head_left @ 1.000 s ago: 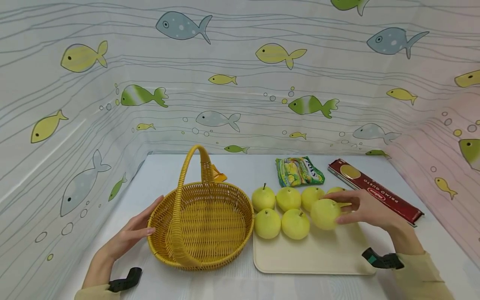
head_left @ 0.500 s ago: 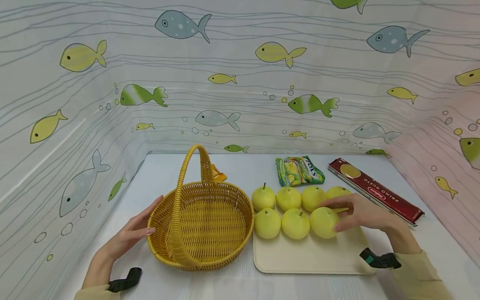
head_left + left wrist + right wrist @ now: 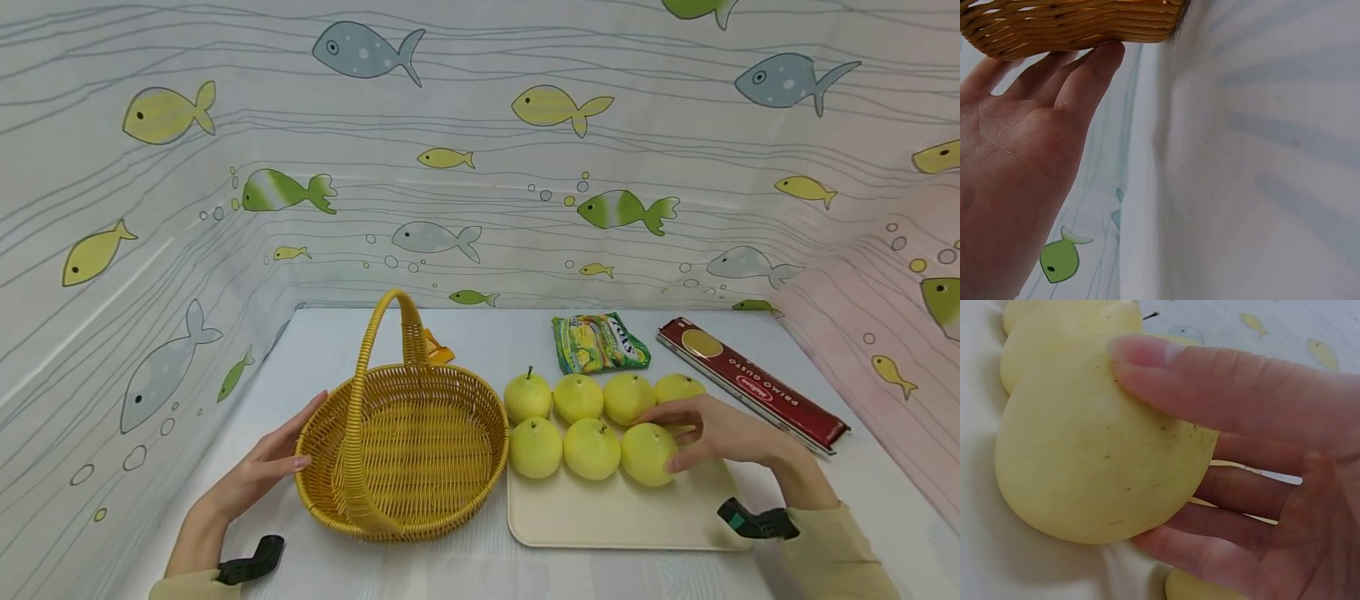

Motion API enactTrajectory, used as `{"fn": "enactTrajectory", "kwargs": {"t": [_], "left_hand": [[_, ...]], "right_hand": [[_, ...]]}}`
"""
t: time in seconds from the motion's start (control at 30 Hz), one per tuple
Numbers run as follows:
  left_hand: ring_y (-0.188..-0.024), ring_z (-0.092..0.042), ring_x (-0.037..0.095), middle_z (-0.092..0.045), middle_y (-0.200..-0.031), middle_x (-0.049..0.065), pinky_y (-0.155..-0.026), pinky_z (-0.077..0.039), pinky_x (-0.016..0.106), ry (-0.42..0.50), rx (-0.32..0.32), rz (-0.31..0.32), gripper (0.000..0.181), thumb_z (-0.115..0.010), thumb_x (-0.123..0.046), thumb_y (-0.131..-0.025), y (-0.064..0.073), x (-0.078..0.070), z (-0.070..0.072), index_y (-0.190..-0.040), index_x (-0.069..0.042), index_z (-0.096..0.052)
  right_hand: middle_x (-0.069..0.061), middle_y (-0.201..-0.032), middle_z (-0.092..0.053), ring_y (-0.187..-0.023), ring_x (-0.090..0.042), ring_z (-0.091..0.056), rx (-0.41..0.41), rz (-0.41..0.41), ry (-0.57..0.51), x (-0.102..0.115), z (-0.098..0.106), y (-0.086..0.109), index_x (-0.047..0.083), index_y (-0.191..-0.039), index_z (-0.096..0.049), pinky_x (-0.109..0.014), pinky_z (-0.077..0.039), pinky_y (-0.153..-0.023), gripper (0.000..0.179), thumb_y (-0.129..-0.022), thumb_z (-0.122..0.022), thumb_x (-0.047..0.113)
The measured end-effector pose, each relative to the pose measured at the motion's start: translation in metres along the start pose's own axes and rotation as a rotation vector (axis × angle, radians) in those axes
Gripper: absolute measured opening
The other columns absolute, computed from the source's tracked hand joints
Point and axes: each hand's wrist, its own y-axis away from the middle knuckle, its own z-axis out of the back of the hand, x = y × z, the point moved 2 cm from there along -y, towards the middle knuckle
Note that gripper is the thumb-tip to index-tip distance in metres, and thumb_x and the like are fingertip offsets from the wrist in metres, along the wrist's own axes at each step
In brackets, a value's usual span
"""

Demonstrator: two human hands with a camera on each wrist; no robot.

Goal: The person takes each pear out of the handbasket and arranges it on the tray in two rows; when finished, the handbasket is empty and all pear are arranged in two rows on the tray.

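My right hand (image 3: 720, 429) grips a round yellow-green pear (image 3: 647, 454) between thumb and fingers at the right end of the front row. In the right wrist view the thumb lies across the pear (image 3: 1097, 450) and the fingers reach round its far side. Several more pears (image 3: 577, 398) stand in two rows on the cream tray (image 3: 600, 521). At the left, my left hand (image 3: 262, 467) rests against the side of a yellow wicker basket (image 3: 423, 458) with a tall handle. Its fingers touch the woven wall (image 3: 1085, 31) in the left wrist view.
Behind the pears lies a green Fox's bag (image 3: 600, 343). A long dark red Primo Gusto packet (image 3: 750, 383) lies slantwise at the right. An orange object (image 3: 437, 348) shows partly behind the basket. Fish-patterned sheeting (image 3: 487, 200) encloses the back and sides.
My right hand has lowered the pear and brought it slightly nearer to me, into line with the front row on the tray. The left hand and the basket have stayed put.
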Motion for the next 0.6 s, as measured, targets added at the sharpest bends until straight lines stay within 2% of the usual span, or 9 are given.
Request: {"fn": "enactTrajectory", "kwargs": {"t": [0.23, 0.43, 0.6], "left_hand": [[-0.145, -0.018, -0.013, -0.001, -0.170, -0.001, -0.101, -0.032, 0.015, 0.013, 0.002, 0.016, 0.077, -0.043, -0.003, -0.095, 0.0002, 0.0013, 0.0003, -0.162, -0.013, -0.007], [-0.144, -0.018, -0.013, -0.001, -0.170, -0.002, -0.101, -0.032, 0.015, 0.014, -0.003, 0.028, 0.077, -0.044, -0.003, -0.095, -0.0006, 0.0013, 0.0003, -0.162, -0.015, -0.007], [-0.145, -0.018, -0.013, 0.000, -0.170, 0.000, -0.101, -0.031, 0.014, 0.011, 0.002, 0.021, 0.077, -0.044, -0.002, -0.095, -0.0009, 0.0003, 0.0009, -0.162, -0.013, -0.007]], "right_hand": [[-0.014, -0.135, -0.062, -0.115, -0.002, -0.060, 0.033, -0.068, -0.002, 0.0036, 0.0025, 0.0039, 0.004, -0.135, -0.059, -0.024, -0.051, -0.092, 0.063, -0.080, -0.083, 0.023], [-0.015, -0.131, -0.064, -0.115, -0.022, -0.064, -0.022, -0.099, 0.040, 0.0075, 0.0038, 0.0028, 0.001, -0.133, -0.060, -0.028, -0.053, -0.090, 0.065, -0.079, -0.085, 0.028], [-0.016, -0.131, -0.064, -0.114, -0.023, -0.065, -0.023, -0.106, 0.042, 0.0079, 0.0037, 0.0019, -0.001, -0.133, -0.059, -0.025, -0.053, -0.089, 0.066, -0.079, -0.085, 0.028]]}}
